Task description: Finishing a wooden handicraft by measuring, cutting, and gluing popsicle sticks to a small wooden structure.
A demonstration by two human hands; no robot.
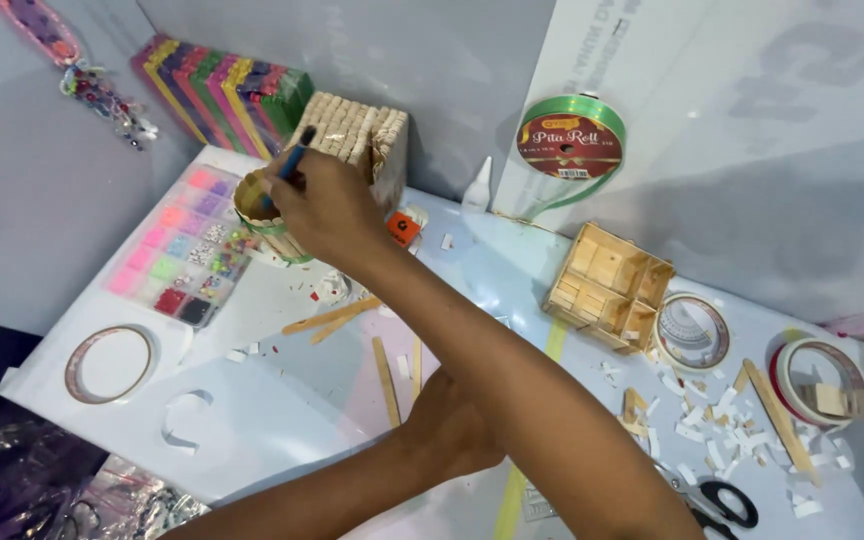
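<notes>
Bead box (180,247) left of stick cup (264,222); stick tray (609,285) right.

The right hand (327,205) reaches far across to the left, arm outstretched, fingers pinched closed. The left hand (452,430) lies low and near, tucked under the right forearm, its fingers hidden.

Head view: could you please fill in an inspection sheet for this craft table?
Surface: white table, crowded.
Job's things: round stick pot, blue tool at its rim.
Clutter: loose sticks, paper scraps, bead box, tape roll, scissors, square stick tray.
Grippers: right hand grips the blue tool; left hand rests on the table, mostly hidden under the right forearm.
Cables: nothing seen.
Surroundings: green ribbon roll and coloured stick stack against a grey wall.
</notes>
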